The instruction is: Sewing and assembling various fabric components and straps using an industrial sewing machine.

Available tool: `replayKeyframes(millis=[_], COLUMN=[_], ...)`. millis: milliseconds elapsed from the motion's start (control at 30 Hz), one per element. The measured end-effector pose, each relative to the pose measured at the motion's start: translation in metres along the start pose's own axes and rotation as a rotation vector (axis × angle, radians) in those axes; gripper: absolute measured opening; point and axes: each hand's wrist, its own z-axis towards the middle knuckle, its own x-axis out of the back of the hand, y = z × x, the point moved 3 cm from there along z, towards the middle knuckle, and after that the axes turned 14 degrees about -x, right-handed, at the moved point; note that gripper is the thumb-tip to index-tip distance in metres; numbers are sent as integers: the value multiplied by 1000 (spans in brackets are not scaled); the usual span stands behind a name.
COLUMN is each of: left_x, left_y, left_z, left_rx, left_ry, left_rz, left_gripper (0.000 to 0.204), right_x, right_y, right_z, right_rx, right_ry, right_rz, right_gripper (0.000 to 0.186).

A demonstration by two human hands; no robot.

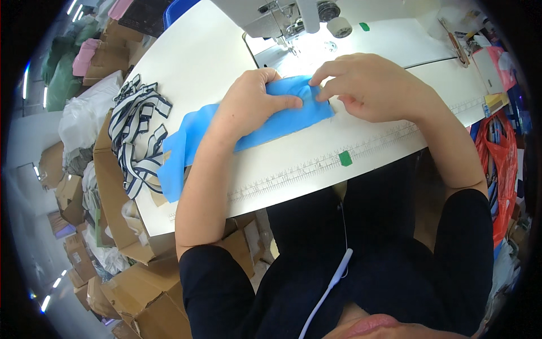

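Observation:
A strip of bright blue fabric (pixel 248 135) lies across the white sewing table, its left end hanging in folds near the table's left edge. My left hand (pixel 254 101) grips the fabric's upper part, the thumb on top and the fingers behind it. At the fabric's right end my right hand (pixel 361 87) pinches the edge between thumb and forefinger, the other fingers curled. Just beyond both hands stands a sewing machine (pixel 288 22), its needle area brightly lit. The fabric lies in front of the needle, apart from it as far as I can see.
Striped black-and-white straps (pixel 138 130) are heaped at the table's left. A printed ruler (pixel 299 172) runs along the front edge, with a green tape piece (pixel 345 158) on it. Cardboard boxes (pixel 149 294) stand on the floor at left. A red plastic bag (pixel 497 169) hangs at right.

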Motion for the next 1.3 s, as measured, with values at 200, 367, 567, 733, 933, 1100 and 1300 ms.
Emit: replayKeyframes(millis=[200,367,567,733,933,1100,1300], left_x=[1,1,-1,-1,-1,-2,-3], left_y=[-4,-7,-9,-11,-10,-6,-4], left_z=[1,1,5,7,6,6,2], left_rx=[-8,-2,-42,-45,-52,-45,1], left_ry=[21,48,56,67,69,80,100], left_rz=[-37,-58,-41,-50,-46,-36,-13], left_gripper=[51,54,54,51,52,43,34], right_x=[-1,-3,-3,-3,-1,-1,3], right_y=[2,3,3,4,1,1,-3], right_z=[0,0,0,-1,-1,-3,-3], right_rx=[8,19,9,-11,-30,-31,-28], right_ry=[32,42,41,44,23,18,-3], right_rz=[38,30,25,33,41,18,5], right_gripper=[27,27,28,29,28,29,30])
